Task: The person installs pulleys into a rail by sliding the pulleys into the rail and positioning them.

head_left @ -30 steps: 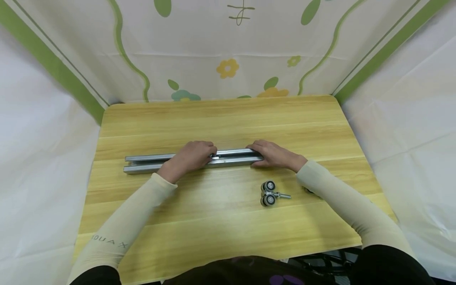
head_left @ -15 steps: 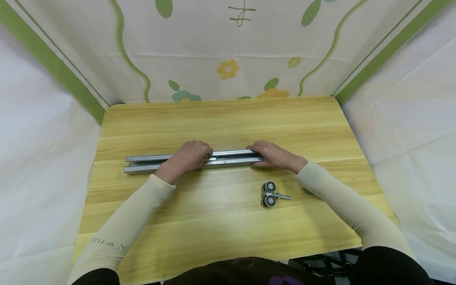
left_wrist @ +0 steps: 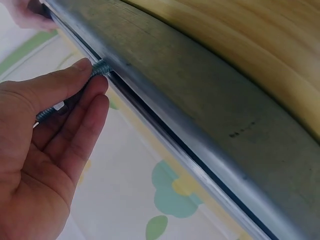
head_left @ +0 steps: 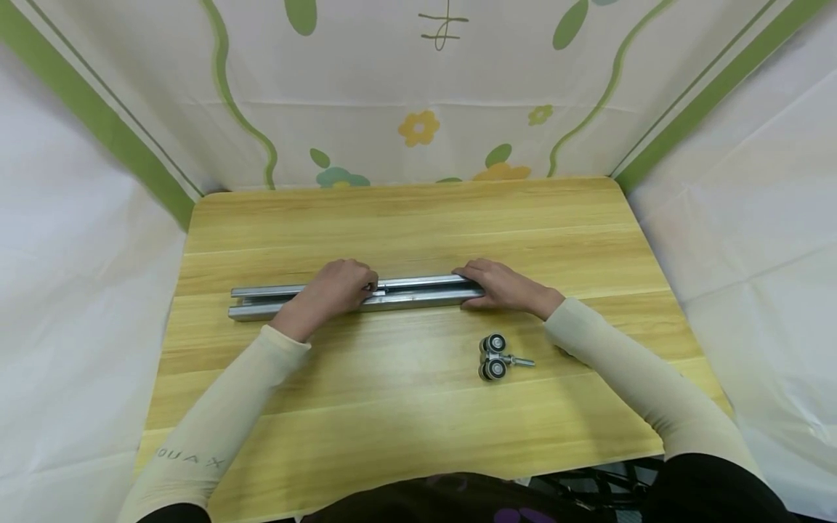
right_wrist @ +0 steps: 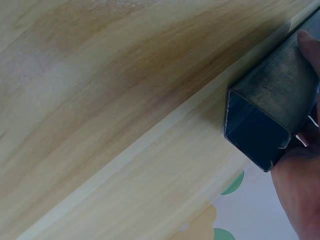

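The left grip pinches a bolt set into a slotted rail on the counter while the right grip clasps the rail, apparently a guiding step whose next move calls for steady alignment.

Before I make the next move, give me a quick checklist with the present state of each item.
1. Rail lies on the table with its slot facing up: ok.
2. Right hand grips the rail near its right end: ok.
3. Left hand has the bolt: ok, pinched between thumb and fingers.
4. Bolt's lower end seated properly: cannot tell, hidden inside the rail.
5. Rail's right end capped: not ok, it is open.
6. Loose wheeled piece apart from the rail: ok.
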The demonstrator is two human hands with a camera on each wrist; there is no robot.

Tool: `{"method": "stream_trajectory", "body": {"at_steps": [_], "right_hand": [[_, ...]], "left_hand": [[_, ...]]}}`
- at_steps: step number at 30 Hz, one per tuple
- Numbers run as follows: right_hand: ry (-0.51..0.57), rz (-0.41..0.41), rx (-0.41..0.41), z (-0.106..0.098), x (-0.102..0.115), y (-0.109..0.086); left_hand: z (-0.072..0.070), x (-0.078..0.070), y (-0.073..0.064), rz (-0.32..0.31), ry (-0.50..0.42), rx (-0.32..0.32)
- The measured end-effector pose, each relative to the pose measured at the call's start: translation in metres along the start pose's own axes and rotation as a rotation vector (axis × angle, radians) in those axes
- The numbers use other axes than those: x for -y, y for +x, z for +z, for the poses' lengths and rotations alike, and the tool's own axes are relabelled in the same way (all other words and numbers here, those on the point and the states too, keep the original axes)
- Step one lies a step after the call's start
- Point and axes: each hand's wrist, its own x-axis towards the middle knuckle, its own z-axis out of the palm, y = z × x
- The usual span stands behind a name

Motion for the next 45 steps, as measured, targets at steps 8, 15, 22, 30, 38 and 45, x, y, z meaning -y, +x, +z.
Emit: {"method": "stream_trajectory", "body": {"at_steps": [8,15,22,30,38,45], "right_hand": [[-0.013,-0.008,-0.008,-0.002,0.001,-0.002],[-0.010,-0.003,-0.005,-0.001,0.002,-0.003],[-0.005,0.001,-0.002,0.001,0.001,-0.003],[-0.010,0.007,0.007,0.002,0.000,-0.003],[-0.006,0.000,0.002,-0.001,0.002,-0.003],[-0.008,0.000,0.006,-0.002,0.003,-0.003]], "left_hand": [[-0.002,0.007,-0.009,-0.029,-0.030,-0.007],[-0.005,0.013,-0.018,-0.053,-0.066,0.000],[-0.006,0.018,-0.027,-0.076,-0.057,-0.008],[-0.006,0.026,-0.040,-0.111,-0.057,-0.026],[-0.008,0.034,-0.051,-0.160,-0.047,-0.029],[-0.010,0.041,-0.064,-0.208,-0.067,-0.029]]}}
